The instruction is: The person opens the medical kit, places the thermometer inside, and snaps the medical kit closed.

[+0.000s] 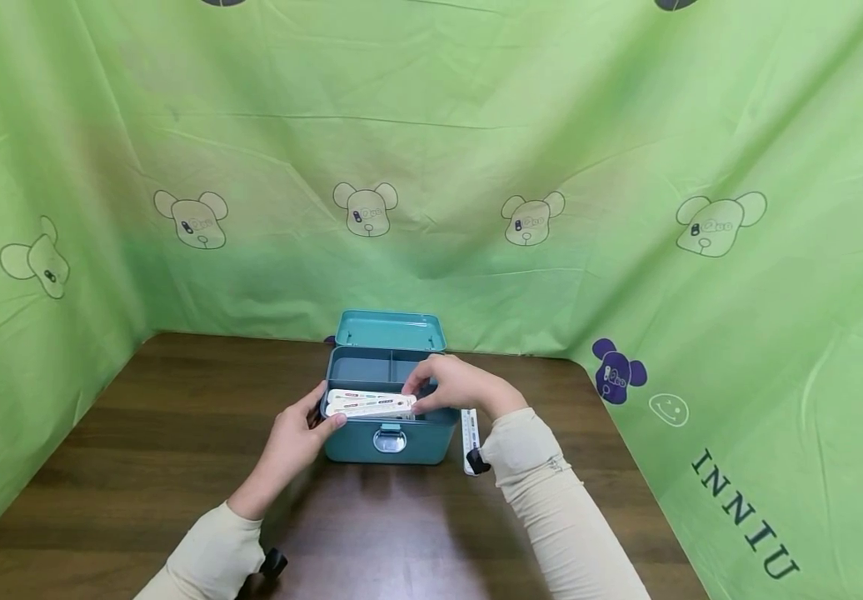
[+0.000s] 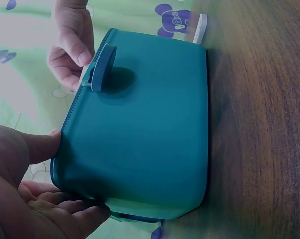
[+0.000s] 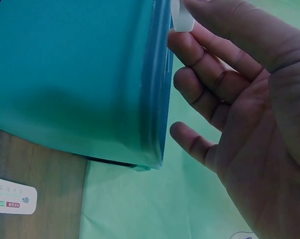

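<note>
A teal storage box [image 1: 426, 443] stands on the table with its lid [image 1: 394, 331] raised at the back. My left hand [image 1: 292, 440] grips the box's front left corner, thumb on the front rim and fingers along the side, as the left wrist view also shows. Over the front part of the box, my right hand [image 1: 465, 385] pinches the right end of a slim white strip [image 1: 371, 408] with coloured print. Another white strip [image 1: 356, 394] lies just behind it. In the right wrist view, only the tip of the held strip [image 3: 182, 21] shows between thumb and fingers.
A divided tray [image 1: 360, 367] sits at the back of the box. On the wooden table [image 1: 177, 417], another white strip [image 1: 470, 429] with a printed scale lies right of the box, partly behind the right wrist's black camera [image 1: 478, 460]. Green cloth [image 1: 439, 275] hangs behind.
</note>
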Motion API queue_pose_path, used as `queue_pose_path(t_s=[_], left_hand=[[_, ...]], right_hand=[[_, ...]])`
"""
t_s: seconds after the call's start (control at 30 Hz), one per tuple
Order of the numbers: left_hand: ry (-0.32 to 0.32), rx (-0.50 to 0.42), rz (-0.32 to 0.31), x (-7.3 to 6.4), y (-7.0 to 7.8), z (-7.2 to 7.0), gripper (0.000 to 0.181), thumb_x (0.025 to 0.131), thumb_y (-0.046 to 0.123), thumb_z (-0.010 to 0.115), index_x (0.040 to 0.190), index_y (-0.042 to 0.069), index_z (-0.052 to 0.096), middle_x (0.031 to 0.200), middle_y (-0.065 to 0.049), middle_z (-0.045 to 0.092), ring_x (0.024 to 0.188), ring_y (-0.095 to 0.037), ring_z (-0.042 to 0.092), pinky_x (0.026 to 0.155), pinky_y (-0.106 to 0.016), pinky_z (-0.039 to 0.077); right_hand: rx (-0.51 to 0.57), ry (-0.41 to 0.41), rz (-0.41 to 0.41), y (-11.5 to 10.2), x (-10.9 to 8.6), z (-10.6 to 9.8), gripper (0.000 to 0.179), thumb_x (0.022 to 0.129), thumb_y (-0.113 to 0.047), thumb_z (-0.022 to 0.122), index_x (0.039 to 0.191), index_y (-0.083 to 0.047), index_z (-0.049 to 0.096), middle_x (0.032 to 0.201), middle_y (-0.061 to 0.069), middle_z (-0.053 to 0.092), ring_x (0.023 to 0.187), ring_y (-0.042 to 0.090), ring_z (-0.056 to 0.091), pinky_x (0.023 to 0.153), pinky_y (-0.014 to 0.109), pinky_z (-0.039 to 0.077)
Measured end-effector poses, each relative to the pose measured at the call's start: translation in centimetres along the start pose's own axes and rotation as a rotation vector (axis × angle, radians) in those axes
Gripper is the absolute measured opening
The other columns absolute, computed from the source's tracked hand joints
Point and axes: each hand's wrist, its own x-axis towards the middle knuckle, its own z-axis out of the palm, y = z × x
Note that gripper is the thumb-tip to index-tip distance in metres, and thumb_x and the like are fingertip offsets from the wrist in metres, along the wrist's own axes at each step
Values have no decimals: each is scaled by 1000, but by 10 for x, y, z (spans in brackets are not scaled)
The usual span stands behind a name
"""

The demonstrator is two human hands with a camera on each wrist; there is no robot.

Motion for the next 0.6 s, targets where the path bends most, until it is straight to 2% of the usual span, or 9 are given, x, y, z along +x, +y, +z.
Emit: queue_pose_path(t_s=[0.3,0.43,0.6], left_hand=[[-2,-2,-3,0,0,0,72,97,20,73,156,-1,37,156,-23,45,142,-35,48,110,-46,45],[0,-5,1,1,-1,0,71,97,19,73,156,-2,38,156,-23,45,142,-34,48,111,-46,44],[5,-5,8,1,-1,0,71,96,18,74,155,-2,39,155,-23,45,141,-33,48,110,-46,45]], right_hand=[[-39,8,8,4,0,6,19,89,-24,81,107,-24,79,104,-15,71,109,12,56,108,47,36],[-42,4,8,3,-1,9,18,89,-23,80,107,-23,79,105,-14,71,110,13,56,112,51,34],[-22,0,-6,4,-1,14,17,91,-18,79,107,-22,79,105,-13,72,109,13,58,107,44,43]])
